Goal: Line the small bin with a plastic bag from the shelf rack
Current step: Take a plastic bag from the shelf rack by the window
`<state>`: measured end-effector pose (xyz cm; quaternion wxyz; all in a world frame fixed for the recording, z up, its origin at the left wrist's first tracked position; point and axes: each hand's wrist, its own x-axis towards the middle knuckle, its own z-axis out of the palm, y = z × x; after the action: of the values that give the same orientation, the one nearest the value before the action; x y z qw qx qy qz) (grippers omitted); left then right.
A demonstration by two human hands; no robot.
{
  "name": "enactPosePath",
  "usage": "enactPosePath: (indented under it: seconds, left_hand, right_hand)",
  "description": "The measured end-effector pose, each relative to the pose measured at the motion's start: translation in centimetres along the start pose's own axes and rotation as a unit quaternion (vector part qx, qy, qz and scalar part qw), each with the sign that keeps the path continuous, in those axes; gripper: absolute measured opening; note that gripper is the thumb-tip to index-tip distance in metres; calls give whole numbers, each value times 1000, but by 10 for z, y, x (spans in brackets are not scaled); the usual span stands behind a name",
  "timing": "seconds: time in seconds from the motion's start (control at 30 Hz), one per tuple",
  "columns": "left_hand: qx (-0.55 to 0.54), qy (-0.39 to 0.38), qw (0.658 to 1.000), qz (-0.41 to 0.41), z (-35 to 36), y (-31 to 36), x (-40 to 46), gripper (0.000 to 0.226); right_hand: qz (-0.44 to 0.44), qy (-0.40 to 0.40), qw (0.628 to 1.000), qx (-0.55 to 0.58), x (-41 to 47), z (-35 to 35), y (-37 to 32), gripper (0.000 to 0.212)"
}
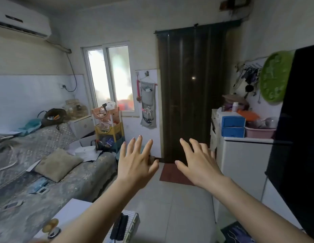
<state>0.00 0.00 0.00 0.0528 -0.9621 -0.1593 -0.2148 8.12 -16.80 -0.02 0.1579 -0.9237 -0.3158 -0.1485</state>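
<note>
The shelf rack (108, 127) stands under the window (108, 78), at the bed's (47, 163) far end; no bin shows. Well short of the rack, our left hand (135, 165) and right hand (198, 165) hover spread and empty, so we judge everything remains undone.

The person's two arms are bare to past the elbow, without sleeves; left hand (135, 165) and right hand (199, 165) wear nothing

Both hands (135, 165) spread, empty
</note>
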Motion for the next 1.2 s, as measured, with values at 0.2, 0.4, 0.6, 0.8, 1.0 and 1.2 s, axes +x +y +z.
enactPosePath:
  seconds: [0.2, 0.4, 0.6, 0.8, 1.0, 1.2]
  left_hand:
    - [33, -4, 999, -20, 48, -7, 95, 71]
    - [22, 24, 998, -61, 94, -12, 219, 69]
    - [13, 16, 995, -101, 163, -48, 308, 70]
    - [26, 25, 991, -125, 233, -114, 410, 70]
    - [28, 49, 988, -144, 292, -205, 525, 69]
    - [29, 36, 986, -159, 339, -295, 614, 69]
  right_hand:
    - [-13, 1, 1000, 5, 97, 42, 32, 68]
    - [-53, -20, 998, -13, 230, 63, 77, 69]
    - [-89, -50, 995, 2, 348, 113, 88, 67]
    - [-123, -60, 991, 8, 469, 189, 71, 64]
    - [-142, -58, 988, 22, 611, 261, 35, 64]
    - [-155, -77, 985, 19, 743, 332, -14, 65]
